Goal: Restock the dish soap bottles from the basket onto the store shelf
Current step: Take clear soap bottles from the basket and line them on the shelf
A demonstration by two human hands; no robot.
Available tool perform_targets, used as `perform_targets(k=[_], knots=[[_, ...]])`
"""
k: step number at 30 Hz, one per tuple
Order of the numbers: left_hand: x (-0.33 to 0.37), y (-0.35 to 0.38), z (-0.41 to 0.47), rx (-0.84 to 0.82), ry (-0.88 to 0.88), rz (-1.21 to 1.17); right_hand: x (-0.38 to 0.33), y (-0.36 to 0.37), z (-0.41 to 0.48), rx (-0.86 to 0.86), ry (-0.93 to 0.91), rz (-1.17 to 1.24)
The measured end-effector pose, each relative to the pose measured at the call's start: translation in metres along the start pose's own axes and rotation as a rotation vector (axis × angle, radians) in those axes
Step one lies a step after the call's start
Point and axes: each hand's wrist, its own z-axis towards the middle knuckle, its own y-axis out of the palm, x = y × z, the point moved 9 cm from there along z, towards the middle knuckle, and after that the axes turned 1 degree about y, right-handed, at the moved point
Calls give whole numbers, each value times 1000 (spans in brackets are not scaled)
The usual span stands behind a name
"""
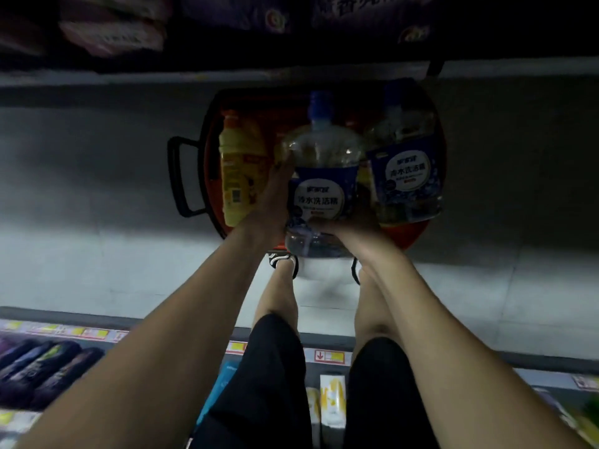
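Dim shot, looking straight down. Grey floor (97, 189) fills most of the frame. Near shelf (453, 361) runs along the bottom edge. It has yellow-red price tags (332, 356) on its rail, dark bottles (42, 367) lying at its left and yellow cartons (332, 396) showing between the person's legs. Far shelf (97, 74) runs across the top with blurred packs (110, 37) on it; we can't read them.

Person stands in black shorts (269, 384), both bare arms stretched down to the basket (408, 236). Basket is red, with a black handle (178, 176) sticking out to the left. It sits on the floor between the two shelves, just past the shoes (283, 259).

We count three bottles at the basket. Held bottle (324, 189) is clear with a blue label and blue cap (321, 105). It's over the basket's middle, cap toward the far shelf. We can't tell whether its base touches the basket. Second bottle (405, 176), same kind, sits in the basket's right side, just beside the held bottle. Yellow bottle (236, 170) sits in the left side, next to the left hand (275, 196).

Left hand: fingers straight, flat against the held bottle's left flank, tips near its shoulder. Right hand (350, 228): fingers curled round the held bottle's lower end, gripping from the right and below.
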Motion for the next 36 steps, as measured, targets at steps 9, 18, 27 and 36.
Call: perform_targets(k=[9,18,27,36], knots=[[127,-16,-197,35,520,-62,-138,13,-187,-120,-334,92],[255,-56,-453,-59,1081,68,-318,62,-417,-378,-920,58],[252,-190,-603,321,1443,-209,-363,206,-569,-703,-1179,-170],[179,-369,-672,606,1498,-465,-308,401,-645,-1003,-1175,-419]])
